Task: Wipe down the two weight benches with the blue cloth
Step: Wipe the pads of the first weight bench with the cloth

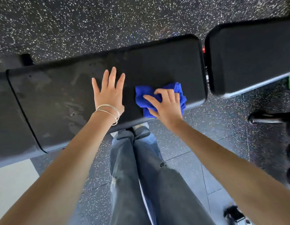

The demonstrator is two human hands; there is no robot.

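A long black padded weight bench (63, 95) runs across the view in front of me, with damp streaks on its left half. My right hand (165, 106) presses a bunched blue cloth (141, 96) onto the pad near its right end, close to the front edge. Flat on the pad just left of the cloth lies my left hand (110, 93), fingers spread, bangles on the wrist, holding nothing. A second black pad (248, 56) sits to the right across a narrow gap; whether it belongs to this bench or another I cannot tell.
Speckled black rubber floor (108, 18) lies beyond the bench and under my legs (141, 176). A red knob (203, 49) shows in the gap between the pads. Black metal frame parts and wheels (271, 119) stand at the right. A pale floor patch (12, 184) is at lower left.
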